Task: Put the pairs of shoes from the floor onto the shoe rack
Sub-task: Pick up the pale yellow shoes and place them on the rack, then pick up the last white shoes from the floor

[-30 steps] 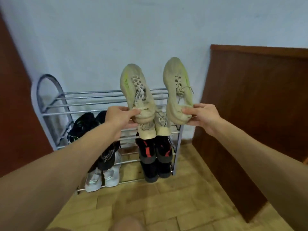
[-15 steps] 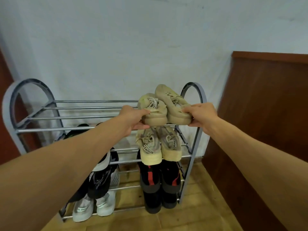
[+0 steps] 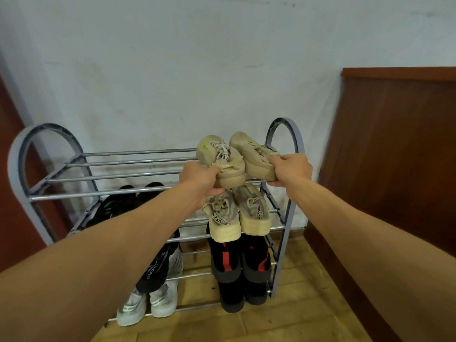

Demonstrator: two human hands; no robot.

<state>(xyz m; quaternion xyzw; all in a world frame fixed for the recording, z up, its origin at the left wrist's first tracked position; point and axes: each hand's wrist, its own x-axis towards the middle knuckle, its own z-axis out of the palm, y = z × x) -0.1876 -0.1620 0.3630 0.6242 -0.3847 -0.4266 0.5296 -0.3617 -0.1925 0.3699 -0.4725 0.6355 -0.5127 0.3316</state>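
We work from the left side of the shoe rack [image 3: 53, 178] toward the right. The left part of its top tier is bare rods. On the tiers below sit a black pair with green accents [image 3: 116, 206] and, on the lowest tier, a white pair [image 3: 148, 302].

Our left hand [image 3: 201, 178] is closed around the heel of the left beige sneaker [image 3: 222, 164], thumb on top and fingers wrapped beneath. Our right hand [image 3: 290, 170] pinches the heel collar of the right beige sneaker [image 3: 254, 156] in the same way.

A second ago we held both sneakers raised in front of the wall, toes up, clear of the rack. Half a second ago they had come down to the top tier. Now both soles lie level on the rods at the right end of that tier, toes toward the wall and heels at the front rod, just inside the right arched end frame [image 3: 291, 134].

Directly below sit a cream pair [image 3: 237, 215] and, lower again, a black-and-red pair [image 3: 240, 265].

We judge this placement almost complete: the pair appears supported by the rods, and only release remains. No shoes are visible on the wooden floor [image 3: 308, 317], though part of it lies outside the view.
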